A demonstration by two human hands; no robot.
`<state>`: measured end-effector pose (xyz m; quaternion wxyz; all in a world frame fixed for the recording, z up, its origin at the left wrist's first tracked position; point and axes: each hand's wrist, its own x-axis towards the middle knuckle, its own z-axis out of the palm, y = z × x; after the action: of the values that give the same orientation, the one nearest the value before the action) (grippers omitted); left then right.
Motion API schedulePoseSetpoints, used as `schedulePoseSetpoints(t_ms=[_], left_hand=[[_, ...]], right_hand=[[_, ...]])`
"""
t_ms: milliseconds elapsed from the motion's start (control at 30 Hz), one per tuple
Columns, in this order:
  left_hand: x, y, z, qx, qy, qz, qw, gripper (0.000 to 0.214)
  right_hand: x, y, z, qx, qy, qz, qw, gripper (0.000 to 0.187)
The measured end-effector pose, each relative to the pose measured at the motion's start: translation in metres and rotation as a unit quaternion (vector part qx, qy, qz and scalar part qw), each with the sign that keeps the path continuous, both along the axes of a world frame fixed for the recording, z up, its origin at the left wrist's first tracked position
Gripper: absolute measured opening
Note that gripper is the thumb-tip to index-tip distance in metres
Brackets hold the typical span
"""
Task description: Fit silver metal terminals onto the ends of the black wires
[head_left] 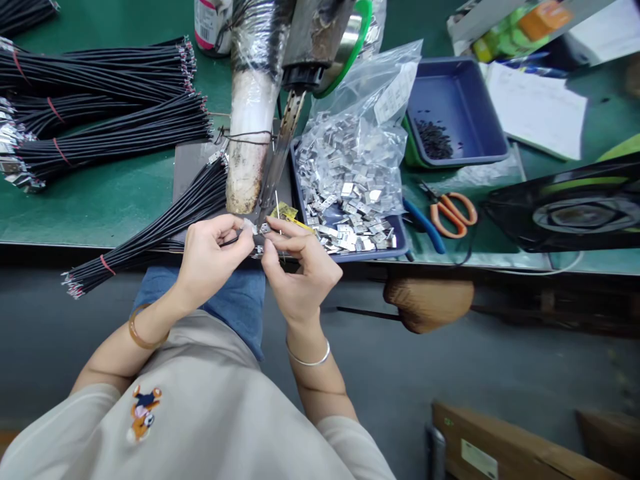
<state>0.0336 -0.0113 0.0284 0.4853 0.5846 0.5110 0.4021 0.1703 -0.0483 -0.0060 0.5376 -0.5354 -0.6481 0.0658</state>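
Note:
My left hand (215, 257) is closed in a pinch on a black wire (230, 241), close to the wire's pale end. Facing it, my right hand (303, 263) pinches a small silvery metal piece (265, 228) between thumb and fingers. Both sets of fingertips nearly meet, just below the lower end of a slanting perforated metal barrel (287, 137). Beside my left hand lies a bundle of black wires (170, 213), tied with a red band. To the right of my right hand is a blue tray (373, 255) of loose metal pieces (350, 230).
A plastic-wrapped tube (250, 127) rises beside the barrel. More tied wire bundles (115, 143) lie at the left. Orange-handled scissors (453, 213), a blue-handled tool (425, 227), a deep blue bin (460, 100) with small black pieces and a black fan-like device (570, 207) stand right.

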Motion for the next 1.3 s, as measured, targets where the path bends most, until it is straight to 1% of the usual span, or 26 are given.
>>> schedulePoseSetpoints(t_ms=[200, 333, 633, 933, 1133, 1300], left_hand=[[-0.003, -0.001, -0.001, -0.013, 0.004, -0.023, 1.0, 0.02], [-0.005, -0.001, -0.001, -0.03, 0.0, -0.033, 0.999, 0.02], [-0.01, 0.001, 0.003, -0.037, -0.023, -0.074, 0.996, 0.017], [-0.008, 0.004, 0.001, -0.042, -0.052, -0.067, 0.996, 0.016], [-0.006, 0.005, -0.001, -0.047, -0.07, -0.037, 0.996, 0.013], [-0.005, 0.007, 0.002, -0.062, -0.08, -0.035, 0.994, 0.014]], right_hand=[[0.002, -0.001, 0.002, -0.014, 0.001, 0.005, 1.0, 0.014], [0.003, -0.003, 0.002, -0.002, -0.01, 0.011, 1.0, 0.014], [0.005, -0.004, 0.002, 0.011, -0.024, 0.02, 0.999, 0.015], [0.005, -0.001, 0.005, 0.034, -0.057, 0.019, 0.998, 0.017], [0.004, 0.003, 0.007, 0.032, -0.044, 0.024, 0.998, 0.016], [0.003, 0.002, 0.01, 0.024, -0.037, 0.029, 0.999, 0.017]])
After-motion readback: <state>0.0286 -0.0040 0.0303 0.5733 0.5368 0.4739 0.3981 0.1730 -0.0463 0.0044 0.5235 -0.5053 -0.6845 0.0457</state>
